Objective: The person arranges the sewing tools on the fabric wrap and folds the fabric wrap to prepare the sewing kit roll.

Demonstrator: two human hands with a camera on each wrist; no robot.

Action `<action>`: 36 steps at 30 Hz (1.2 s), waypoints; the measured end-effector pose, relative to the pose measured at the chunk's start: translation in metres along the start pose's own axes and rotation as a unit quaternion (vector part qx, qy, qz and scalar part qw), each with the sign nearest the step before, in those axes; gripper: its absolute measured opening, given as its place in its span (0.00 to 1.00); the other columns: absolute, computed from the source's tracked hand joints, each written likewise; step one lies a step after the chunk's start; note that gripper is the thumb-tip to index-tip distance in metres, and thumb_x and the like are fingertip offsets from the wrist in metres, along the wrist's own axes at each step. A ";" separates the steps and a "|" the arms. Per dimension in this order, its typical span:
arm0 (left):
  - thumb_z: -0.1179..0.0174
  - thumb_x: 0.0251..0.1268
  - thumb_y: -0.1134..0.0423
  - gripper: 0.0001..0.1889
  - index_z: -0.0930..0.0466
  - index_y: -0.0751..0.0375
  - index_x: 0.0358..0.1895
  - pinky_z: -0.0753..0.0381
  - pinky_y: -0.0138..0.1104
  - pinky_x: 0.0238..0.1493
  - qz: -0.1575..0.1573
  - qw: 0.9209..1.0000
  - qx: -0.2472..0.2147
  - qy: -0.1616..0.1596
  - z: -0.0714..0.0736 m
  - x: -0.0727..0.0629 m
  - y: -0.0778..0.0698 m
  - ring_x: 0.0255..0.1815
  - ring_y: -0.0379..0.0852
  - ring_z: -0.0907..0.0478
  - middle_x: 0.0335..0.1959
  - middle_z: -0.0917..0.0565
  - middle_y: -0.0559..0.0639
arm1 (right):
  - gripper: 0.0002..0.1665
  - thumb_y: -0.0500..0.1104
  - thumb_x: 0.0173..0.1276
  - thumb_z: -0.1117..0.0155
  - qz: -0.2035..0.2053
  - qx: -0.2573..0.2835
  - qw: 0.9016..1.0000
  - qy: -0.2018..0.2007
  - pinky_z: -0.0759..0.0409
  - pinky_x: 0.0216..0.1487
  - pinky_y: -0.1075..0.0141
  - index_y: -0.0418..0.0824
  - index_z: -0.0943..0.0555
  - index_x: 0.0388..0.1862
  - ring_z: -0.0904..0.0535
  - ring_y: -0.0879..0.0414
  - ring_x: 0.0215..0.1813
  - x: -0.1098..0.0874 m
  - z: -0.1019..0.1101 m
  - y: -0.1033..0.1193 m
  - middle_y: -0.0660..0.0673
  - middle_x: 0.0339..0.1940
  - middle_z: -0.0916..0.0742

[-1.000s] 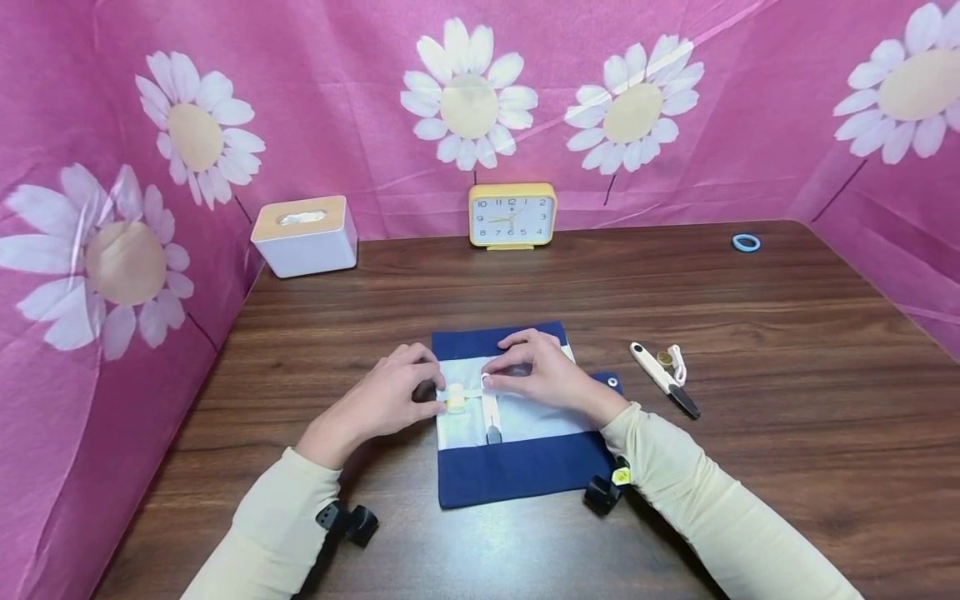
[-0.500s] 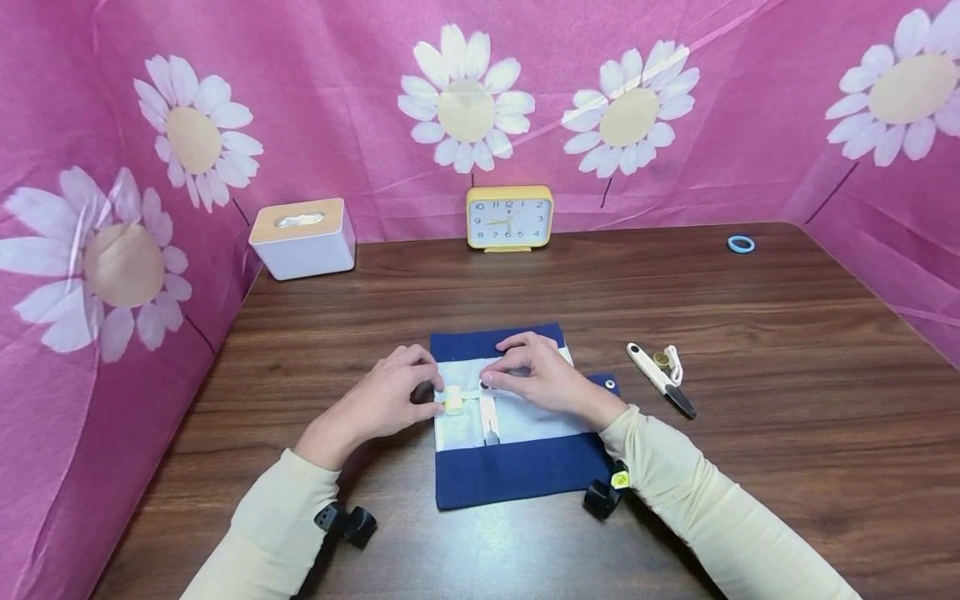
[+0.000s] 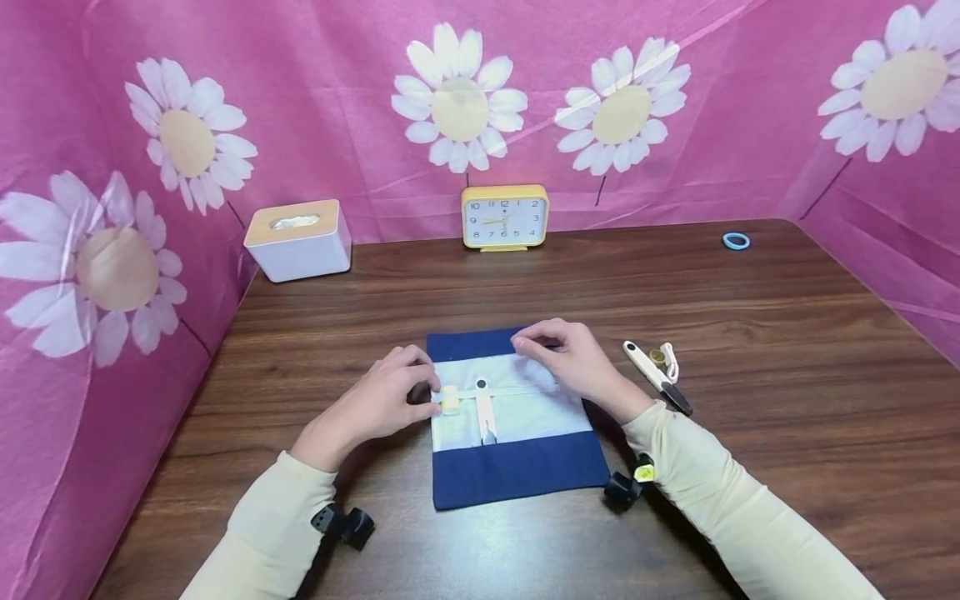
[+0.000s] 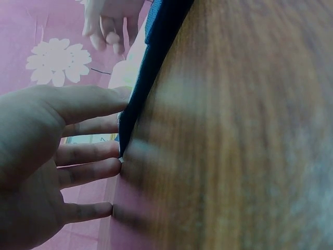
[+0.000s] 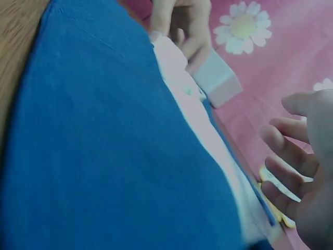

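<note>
A navy-and-white cloth pouch (image 3: 521, 467) lies unfolded on the table, with a thin pale band across its light inside. Under the band sits a slim white tool (image 3: 485, 410) with a black dot at its top; its dark lower tip points toward the navy flap. Left of it is a small yellow-and-white piece (image 3: 449, 401). My left hand (image 3: 378, 400) rests at the pouch's left edge, fingertips and thumb touching the cloth in the left wrist view. Above the pouch's upper right part hovers my right hand (image 3: 573, 362), fingers loosely bent with nothing between them.
To the right lie a white-and-black tool (image 3: 657, 377), a white cord loop (image 3: 671, 363) and a small brass-coloured disc (image 3: 657, 357). At the back stand a tissue box (image 3: 298, 250) and a yellow clock (image 3: 506, 218). A blue ring (image 3: 736, 241) lies at the far right.
My right hand has let go of the white tool's top and moved up and right, uncovering the black dot. The left hand stays at the pouch's edge.
</note>
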State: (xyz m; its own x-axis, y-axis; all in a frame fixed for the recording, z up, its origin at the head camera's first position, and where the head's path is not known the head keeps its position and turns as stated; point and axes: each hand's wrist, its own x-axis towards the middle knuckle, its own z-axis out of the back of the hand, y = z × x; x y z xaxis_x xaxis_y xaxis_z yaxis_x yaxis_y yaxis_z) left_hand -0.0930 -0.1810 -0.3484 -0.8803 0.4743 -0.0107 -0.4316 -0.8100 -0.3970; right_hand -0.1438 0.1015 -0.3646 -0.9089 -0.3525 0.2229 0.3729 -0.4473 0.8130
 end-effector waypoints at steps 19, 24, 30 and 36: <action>0.26 0.58 0.59 0.11 0.14 0.56 0.42 0.28 0.52 0.60 -0.011 1.000 0.001 -0.016 -0.007 -0.001 0.002 0.57 0.53 0.28 0.52 0.21 0.52 | 0.12 0.42 0.74 0.36 -0.024 -0.008 0.994 -0.105 0.23 0.37 0.78 0.35 0.13 0.46 0.16 0.66 0.35 -0.038 0.076 -0.034 0.40 0.38 0.09; 0.26 0.57 0.60 0.09 0.15 0.55 0.40 0.28 0.52 0.56 -0.025 0.999 0.006 -0.030 -0.007 -0.003 0.004 0.54 0.52 0.27 0.50 0.20 0.51 | 0.12 0.42 0.74 0.36 -0.026 -0.008 0.993 -0.116 0.24 0.34 0.77 0.35 0.13 0.47 0.18 0.70 0.34 -0.043 0.087 -0.042 0.53 0.35 0.08; 0.26 0.58 0.60 0.09 0.15 0.55 0.40 0.27 0.51 0.57 -0.021 0.999 0.005 -0.026 -0.007 -0.003 0.005 0.55 0.51 0.27 0.50 0.20 0.51 | 0.13 0.40 0.73 0.35 -0.040 0.010 0.990 -0.133 0.19 0.39 0.77 0.30 0.15 0.47 0.14 0.71 0.38 -0.050 0.099 -0.053 0.63 0.32 0.10; 0.26 0.57 0.60 0.10 0.14 0.55 0.41 0.26 0.51 0.58 -0.019 1.000 0.005 -0.023 -0.008 -0.001 0.003 0.57 0.52 0.27 0.51 0.20 0.51 | 0.12 0.40 0.72 0.34 -0.052 -0.027 0.988 -0.143 0.23 0.28 0.75 0.33 0.14 0.47 0.18 0.69 0.29 -0.054 0.110 -0.067 0.66 0.31 0.12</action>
State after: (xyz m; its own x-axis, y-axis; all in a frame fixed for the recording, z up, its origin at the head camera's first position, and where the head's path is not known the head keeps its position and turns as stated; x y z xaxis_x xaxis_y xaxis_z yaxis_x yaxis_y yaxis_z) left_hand -0.0922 -0.1812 -0.3567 -0.8709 0.4892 0.0472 -0.4674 -0.7946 -0.3875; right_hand -0.1398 0.2406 -0.3721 -0.9555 -0.0582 0.2891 0.2769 -0.5144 0.8116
